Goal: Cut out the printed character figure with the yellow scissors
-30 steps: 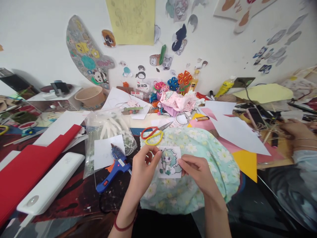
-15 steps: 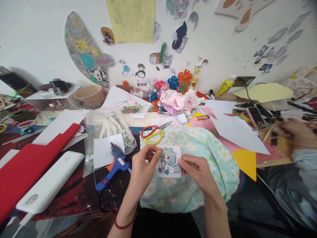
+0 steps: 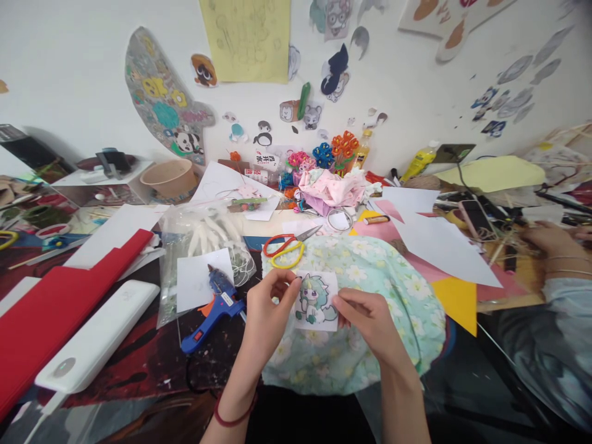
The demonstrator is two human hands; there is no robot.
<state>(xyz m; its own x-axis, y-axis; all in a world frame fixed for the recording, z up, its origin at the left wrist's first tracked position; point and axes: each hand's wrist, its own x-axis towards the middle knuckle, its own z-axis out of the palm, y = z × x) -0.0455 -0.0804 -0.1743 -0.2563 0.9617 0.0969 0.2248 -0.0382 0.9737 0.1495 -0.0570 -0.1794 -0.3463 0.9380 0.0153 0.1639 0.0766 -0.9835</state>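
A small square paper picture (image 3: 316,302) of a green-maned cartoon unicorn is held up over the floral fabric. My left hand (image 3: 272,308) pinches its left edge between thumb and forefinger. On the opposite edge, my right hand (image 3: 365,314) grips it the same way; some of its fingers are tucked behind the paper. Beneath both hands spreads the mint-green floral cloth (image 3: 398,308), rounded in outline. Scissors (image 3: 287,248) with one red and one yellow handle lie just beyond my left hand, at the cloth's far edge.
Left of my hands lie a blue glue gun (image 3: 217,308), a clear plastic bag (image 3: 171,246), a white power strip-like device (image 3: 102,336) and a red folder-like sheet (image 3: 55,308). White paper (image 3: 444,243) lies at right. A co-worker's hand (image 3: 550,240) is at the far right.
The view has shifted very slightly. Both hands keep hold of the paper picture in nearly the same place.
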